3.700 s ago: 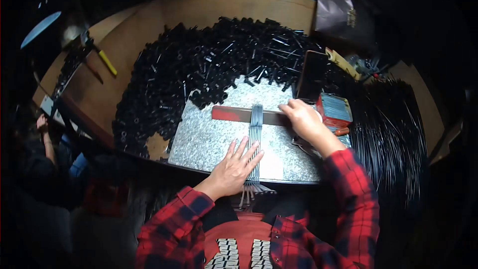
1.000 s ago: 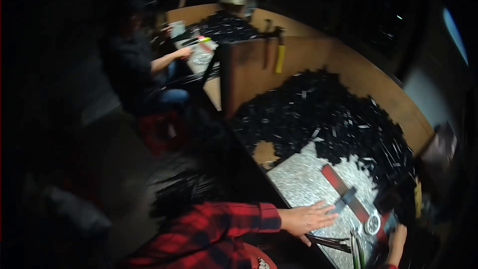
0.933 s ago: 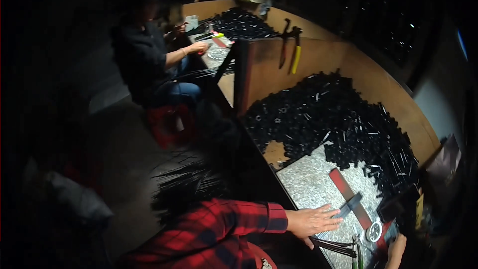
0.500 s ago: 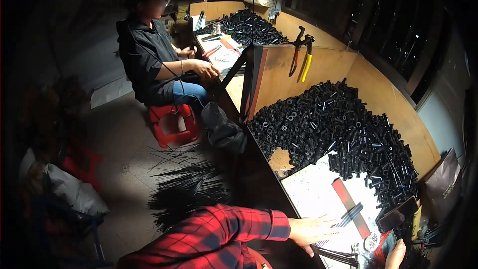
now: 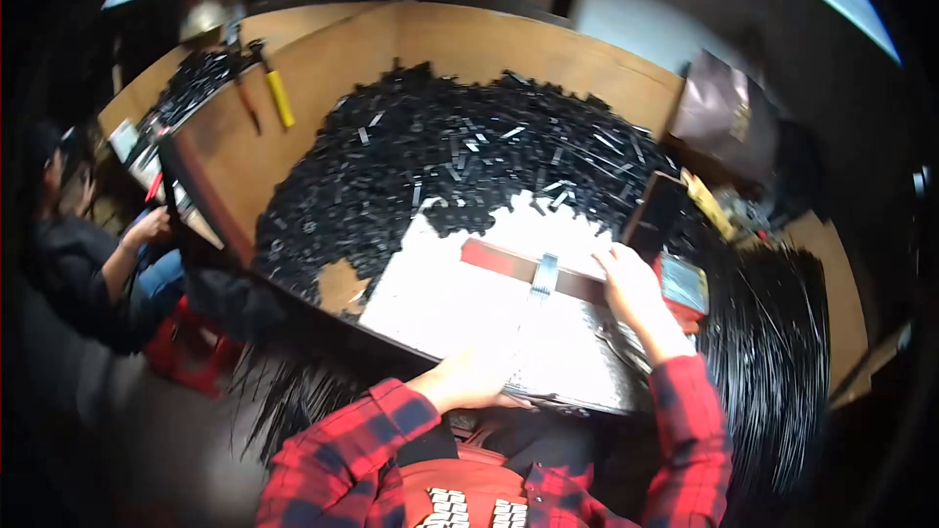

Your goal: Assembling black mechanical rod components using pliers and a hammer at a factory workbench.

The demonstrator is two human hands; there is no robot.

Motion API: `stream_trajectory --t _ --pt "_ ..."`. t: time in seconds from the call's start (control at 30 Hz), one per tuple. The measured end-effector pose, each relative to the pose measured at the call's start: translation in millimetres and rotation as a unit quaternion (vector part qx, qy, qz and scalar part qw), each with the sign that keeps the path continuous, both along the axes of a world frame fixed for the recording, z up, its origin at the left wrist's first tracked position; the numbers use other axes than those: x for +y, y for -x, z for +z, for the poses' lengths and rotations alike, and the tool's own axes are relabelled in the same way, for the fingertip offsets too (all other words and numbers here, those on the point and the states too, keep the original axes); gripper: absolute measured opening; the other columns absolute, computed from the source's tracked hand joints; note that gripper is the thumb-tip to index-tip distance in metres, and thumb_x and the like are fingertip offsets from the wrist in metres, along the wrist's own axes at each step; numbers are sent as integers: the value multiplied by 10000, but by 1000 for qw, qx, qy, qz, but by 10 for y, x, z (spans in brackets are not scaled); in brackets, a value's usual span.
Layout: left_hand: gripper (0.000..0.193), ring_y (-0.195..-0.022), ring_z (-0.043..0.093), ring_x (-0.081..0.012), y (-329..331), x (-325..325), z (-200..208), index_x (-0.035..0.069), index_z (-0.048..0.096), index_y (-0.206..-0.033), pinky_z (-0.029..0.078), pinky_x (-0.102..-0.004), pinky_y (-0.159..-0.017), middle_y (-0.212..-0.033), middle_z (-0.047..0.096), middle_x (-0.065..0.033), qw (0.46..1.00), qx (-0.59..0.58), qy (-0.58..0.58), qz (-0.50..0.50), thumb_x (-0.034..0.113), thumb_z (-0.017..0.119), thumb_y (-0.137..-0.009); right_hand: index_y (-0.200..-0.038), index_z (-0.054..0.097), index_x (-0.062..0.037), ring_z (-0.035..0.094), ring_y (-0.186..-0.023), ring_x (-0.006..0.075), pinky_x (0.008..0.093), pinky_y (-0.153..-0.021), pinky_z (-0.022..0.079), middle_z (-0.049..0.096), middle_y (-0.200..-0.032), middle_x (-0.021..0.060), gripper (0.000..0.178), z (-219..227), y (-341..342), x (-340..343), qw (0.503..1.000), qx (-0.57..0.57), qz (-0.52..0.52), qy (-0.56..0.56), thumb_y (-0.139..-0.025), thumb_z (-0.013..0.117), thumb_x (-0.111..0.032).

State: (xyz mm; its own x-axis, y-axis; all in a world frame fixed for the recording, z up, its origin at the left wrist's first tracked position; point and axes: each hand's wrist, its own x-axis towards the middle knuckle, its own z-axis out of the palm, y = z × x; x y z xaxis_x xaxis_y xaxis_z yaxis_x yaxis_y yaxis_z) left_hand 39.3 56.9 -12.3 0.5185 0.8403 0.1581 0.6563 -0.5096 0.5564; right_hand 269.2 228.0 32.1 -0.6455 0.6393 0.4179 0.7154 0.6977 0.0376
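A shiny metal sheet (image 5: 440, 303) lies on the wooden table in front of me. Across it runs a red-brown bar (image 5: 499, 259), and a narrow bundle of thin grey strips (image 5: 544, 277) crosses the bar toward me. My right hand (image 5: 634, 288) lies palm down on the bar's right end, fingers stretched along it. Close to the near end of the strips, my left hand (image 5: 469, 378) rests flat on the sheet's front edge; glare blurs it. A big heap of small black parts (image 5: 440, 152) fills the table behind the sheet.
A thick bundle of long black rods (image 5: 773, 342) lies at my right, with a dark flat box (image 5: 653, 215) and a bag (image 5: 719, 112) beyond. A yellow-handled hammer (image 5: 279, 98) hangs on the divider. A co-worker (image 5: 88, 254) sits left by a red stool (image 5: 191, 357).
The view has swung from the co-worker and the floor at my left back onto the table. Both hands stay at the metal sheet, the right now fully in view on the bar.
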Motion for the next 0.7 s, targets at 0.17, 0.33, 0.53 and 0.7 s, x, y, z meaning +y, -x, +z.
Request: stream_trajectory --t 0.17,0.33,0.53,0.7 --pt "936 -1355 256 -371 -115 93 -91 29 379 -1362 218 -517 -1099 -1438 329 -169 981 116 -154 -17 409 791 -613 -1075 569 -71 595 -900 307 396 -755 497 586 -911 138 314 -21 152 -3 1000 -10 2 19 -780 478 -12" --pt "899 -1370 232 -378 -145 84 -87 38 364 -1381 212 -538 -1096 -1452 310 -172 982 115 -150 -16 394 757 -656 -999 577 -62 597 -867 307 405 -717 497 587 -842 126 240 -96 191 13 1000 -15 21 14 -778 491 -31" --pt "888 -1363 244 -388 -123 64 2 31 364 -1379 231 -542 -1086 -1447 316 -180 982 124 -139 -18 364 754 -654 -978 585 -52 595 -861 312 407 -714 495 583 -845 133 217 -154 266 28 998 32 43 22 -784 490 -29" --pt "863 -1359 252 -392 -119 78 16 26 367 -1377 239 -542 -1082 -1446 318 -187 982 130 -135 -24 321 747 -660 -986 587 -44 592 -849 316 401 -704 496 574 -848 133 221 -153 221 22 999 47 24 14 -781 502 -43"
